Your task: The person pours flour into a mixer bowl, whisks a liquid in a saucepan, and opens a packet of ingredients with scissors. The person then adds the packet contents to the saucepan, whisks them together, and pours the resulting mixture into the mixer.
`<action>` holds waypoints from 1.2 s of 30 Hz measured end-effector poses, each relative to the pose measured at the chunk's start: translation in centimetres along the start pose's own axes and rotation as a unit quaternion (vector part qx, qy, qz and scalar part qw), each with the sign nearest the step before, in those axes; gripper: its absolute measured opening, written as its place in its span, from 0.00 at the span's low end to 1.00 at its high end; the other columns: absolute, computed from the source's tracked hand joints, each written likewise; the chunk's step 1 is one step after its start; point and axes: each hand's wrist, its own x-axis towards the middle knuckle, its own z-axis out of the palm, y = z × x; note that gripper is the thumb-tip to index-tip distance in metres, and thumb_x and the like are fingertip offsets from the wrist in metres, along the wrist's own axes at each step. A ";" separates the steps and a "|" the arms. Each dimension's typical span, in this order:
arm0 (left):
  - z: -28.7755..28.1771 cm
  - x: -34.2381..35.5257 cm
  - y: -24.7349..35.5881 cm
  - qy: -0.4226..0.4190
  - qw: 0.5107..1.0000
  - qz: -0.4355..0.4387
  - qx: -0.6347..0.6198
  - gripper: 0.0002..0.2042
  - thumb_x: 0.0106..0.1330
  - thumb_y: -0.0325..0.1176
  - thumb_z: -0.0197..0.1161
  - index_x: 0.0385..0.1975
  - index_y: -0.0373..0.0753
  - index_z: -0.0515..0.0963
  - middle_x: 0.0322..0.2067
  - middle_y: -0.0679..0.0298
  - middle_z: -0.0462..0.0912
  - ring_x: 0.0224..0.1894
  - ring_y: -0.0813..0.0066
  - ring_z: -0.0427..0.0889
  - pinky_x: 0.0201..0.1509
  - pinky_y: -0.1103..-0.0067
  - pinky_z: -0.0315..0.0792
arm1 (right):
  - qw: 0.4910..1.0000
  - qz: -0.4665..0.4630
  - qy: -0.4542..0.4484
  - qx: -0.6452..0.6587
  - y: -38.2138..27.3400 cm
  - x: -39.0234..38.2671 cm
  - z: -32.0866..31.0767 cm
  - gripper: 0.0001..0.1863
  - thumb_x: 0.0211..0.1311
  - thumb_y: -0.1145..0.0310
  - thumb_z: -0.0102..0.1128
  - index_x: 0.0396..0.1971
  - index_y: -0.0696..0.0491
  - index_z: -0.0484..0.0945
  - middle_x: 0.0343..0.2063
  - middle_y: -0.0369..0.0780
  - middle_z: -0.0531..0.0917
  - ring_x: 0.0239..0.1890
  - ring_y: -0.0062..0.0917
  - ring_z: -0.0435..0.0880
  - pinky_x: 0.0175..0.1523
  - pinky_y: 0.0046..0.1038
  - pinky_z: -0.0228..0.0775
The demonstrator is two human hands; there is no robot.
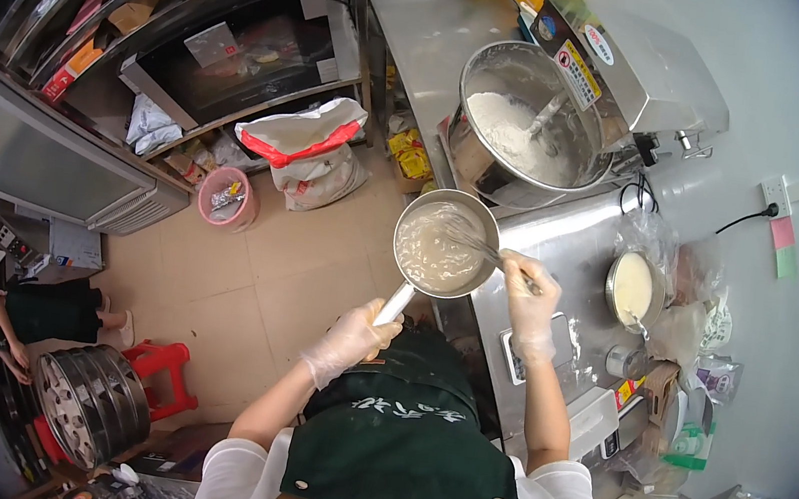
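A saucepan [405,212] of cloudy, off-white liquid hangs in front of me beside the steel counter's edge. My left hand [357,339], in a clear plastic glove, is closed round its white handle [394,303]. Gloved as well, my right hand [526,302] grips a wire whisk [483,249], whose wires dip into the liquid. Just beyond the pan stands a mixer's large steel bowl [480,159], with white flour [506,127] and the mixer's tool inside it.
On the counter [574,263] at right sits a bowl of pale cream-coloured mixture [633,285]. An open sack [315,163] and a pink bin [228,199] stand on the tiled floor. At lower left another person [7,314] works near stacked steamers [92,401] and a red stool [161,378].
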 end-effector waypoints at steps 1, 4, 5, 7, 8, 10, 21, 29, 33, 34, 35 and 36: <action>0.0 0.1 -0.1 0.007 1.000 0.000 0.006 0.10 0.68 0.32 0.59 0.44 0.35 0.73 0.22 0.70 0.71 0.18 0.87 0.66 0.19 0.85 0.61 | 0.996 -0.034 0.015 -0.077 -0.1 -0.4 -0.8 0.05 0.61 0.77 0.63 0.35 0.59 0.85 0.33 0.38 0.88 0.31 0.17 0.83 0.39 0.20 0.74; 0.0 0.2 0.1 0.009 1.000 0.015 0.018 0.10 0.69 0.32 0.58 0.44 0.35 0.73 0.22 0.70 0.71 0.18 0.87 0.65 0.19 0.86 0.61 | 0.981 -0.120 -0.010 -0.150 -0.8 -1.4 -0.9 0.06 0.57 0.77 0.65 0.35 0.56 0.85 0.29 0.39 0.86 0.25 0.21 0.83 0.32 0.22 0.74; 0.1 0.1 0.1 0.007 1.000 0.014 0.020 0.10 0.69 0.32 0.58 0.44 0.35 0.73 0.22 0.70 0.71 0.18 0.87 0.65 0.19 0.86 0.61 | 0.969 -0.163 -0.072 -0.174 -1.6 -1.5 -0.2 0.07 0.56 0.77 0.66 0.36 0.54 0.85 0.25 0.38 0.84 0.23 0.23 0.82 0.30 0.23 0.73; 0.2 0.0 0.4 -0.001 1.000 0.016 -0.003 0.11 0.68 0.30 0.59 0.47 0.35 0.73 0.22 0.72 0.69 0.17 0.87 0.63 0.19 0.87 0.60 | 0.933 -0.268 -0.104 -0.216 -2.4 -0.7 1.6 0.10 0.52 0.75 0.68 0.36 0.51 0.84 0.17 0.37 0.75 0.18 0.29 0.77 0.25 0.27 0.70; 0.1 0.0 0.4 -0.001 1.000 0.018 -0.002 0.11 0.68 0.30 0.59 0.47 0.35 0.73 0.22 0.72 0.69 0.17 0.87 0.63 0.19 0.87 0.60 | 0.933 -0.269 -0.103 -0.215 -2.3 -0.5 1.4 0.10 0.52 0.75 0.68 0.36 0.51 0.84 0.17 0.37 0.75 0.18 0.29 0.77 0.25 0.27 0.70; 0.0 -0.1 0.1 0.000 1.000 0.009 -0.005 0.10 0.69 0.32 0.58 0.44 0.35 0.73 0.22 0.71 0.70 0.18 0.86 0.65 0.19 0.85 0.60 | 0.884 -0.306 -0.028 -0.353 -2.0 0.0 0.6 0.12 0.50 0.74 0.70 0.37 0.50 0.84 0.17 0.36 0.75 0.18 0.27 0.78 0.25 0.28 0.70; -0.4 0.0 -0.3 0.010 1.000 0.002 0.003 0.10 0.68 0.33 0.59 0.44 0.36 0.73 0.22 0.70 0.71 0.18 0.86 0.66 0.19 0.84 0.61 | 0.857 -0.346 -0.081 -0.373 -2.8 -1.1 1.3 0.10 0.49 0.71 0.68 0.34 0.48 0.83 0.14 0.35 0.71 0.15 0.30 0.75 0.24 0.32 0.70; -0.4 -0.3 -0.2 0.021 1.000 0.008 0.013 0.10 0.67 0.33 0.59 0.44 0.36 0.74 0.21 0.70 0.71 0.17 0.85 0.66 0.20 0.84 0.62 | 0.873 -0.336 -0.068 -0.347 -1.9 -0.3 1.8 0.12 0.48 0.74 0.69 0.36 0.50 0.82 0.17 0.37 0.73 0.19 0.28 0.77 0.23 0.29 0.69; -0.5 -0.1 -0.7 0.025 0.999 0.015 0.013 0.11 0.67 0.33 0.59 0.44 0.35 0.74 0.21 0.70 0.72 0.17 0.85 0.66 0.20 0.84 0.62 | 0.885 -0.354 -0.109 -0.281 -3.4 -2.3 1.7 0.08 0.49 0.74 0.68 0.31 0.50 0.82 0.15 0.37 0.73 0.17 0.29 0.77 0.23 0.30 0.69; -0.5 -0.1 -0.7 0.026 0.999 0.024 0.019 0.11 0.67 0.33 0.60 0.44 0.35 0.74 0.21 0.69 0.72 0.17 0.85 0.67 0.20 0.83 0.62 | 0.886 -0.352 -0.107 -0.282 -3.0 -2.0 1.9 0.08 0.49 0.74 0.68 0.31 0.50 0.82 0.15 0.37 0.73 0.17 0.29 0.77 0.23 0.30 0.69; -0.5 -0.2 -0.5 0.024 0.999 0.024 0.021 0.11 0.67 0.33 0.60 0.44 0.35 0.74 0.21 0.69 0.72 0.17 0.85 0.67 0.20 0.83 0.62 | 0.885 -0.356 -0.101 -0.283 -2.2 -1.2 2.3 0.08 0.48 0.75 0.68 0.30 0.50 0.82 0.15 0.36 0.73 0.16 0.29 0.76 0.23 0.30 0.69; -0.5 -0.5 -0.1 0.022 0.999 0.016 0.025 0.11 0.67 0.33 0.60 0.44 0.35 0.74 0.21 0.69 0.72 0.17 0.85 0.67 0.20 0.83 0.63 | 0.884 -0.360 -0.094 -0.284 -1.8 -0.8 2.4 0.08 0.47 0.75 0.68 0.30 0.51 0.82 0.14 0.35 0.73 0.15 0.29 0.76 0.22 0.30 0.69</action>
